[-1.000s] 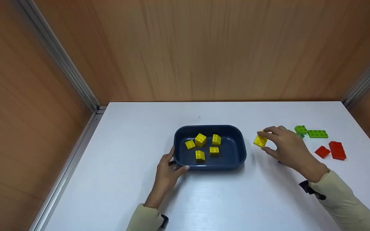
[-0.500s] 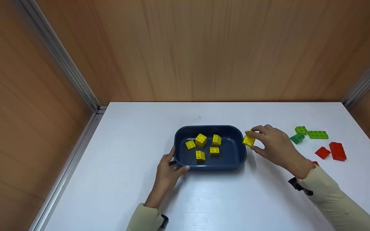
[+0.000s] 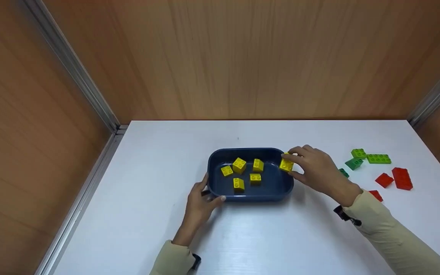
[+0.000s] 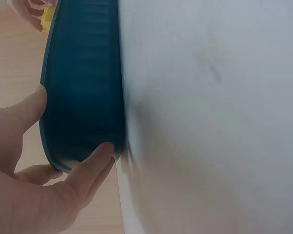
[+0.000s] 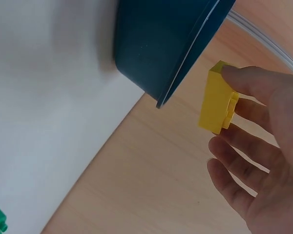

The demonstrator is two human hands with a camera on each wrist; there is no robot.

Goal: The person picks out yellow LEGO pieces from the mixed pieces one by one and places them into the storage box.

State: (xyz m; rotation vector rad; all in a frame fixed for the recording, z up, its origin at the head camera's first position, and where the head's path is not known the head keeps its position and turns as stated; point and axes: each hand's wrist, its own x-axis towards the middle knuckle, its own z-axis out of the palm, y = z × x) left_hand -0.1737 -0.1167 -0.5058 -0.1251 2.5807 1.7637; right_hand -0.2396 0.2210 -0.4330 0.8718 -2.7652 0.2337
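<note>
A dark blue rectangular tray holds several yellow toy bricks, spread over its left and middle floor. My left hand grips the tray's near left corner, thumb at the rim and fingers against the end wall, as the left wrist view shows. Between thumb and fingertips, my right hand pinches another yellow toy brick, which overlaps the tray's right rim in the head view. From the right wrist, that brick appears above the level of the rim, apart from the tray.
Right of the tray lie green bricks and red bricks, some close to the right forearm. Beneath everything is a white table, bounded by a wooden back panel and side panels.
My right hand has carried the yellow brick leftward from beside the tray to its right rim, uncovering green and red bricks behind. The left hand keeps its place on the tray.
</note>
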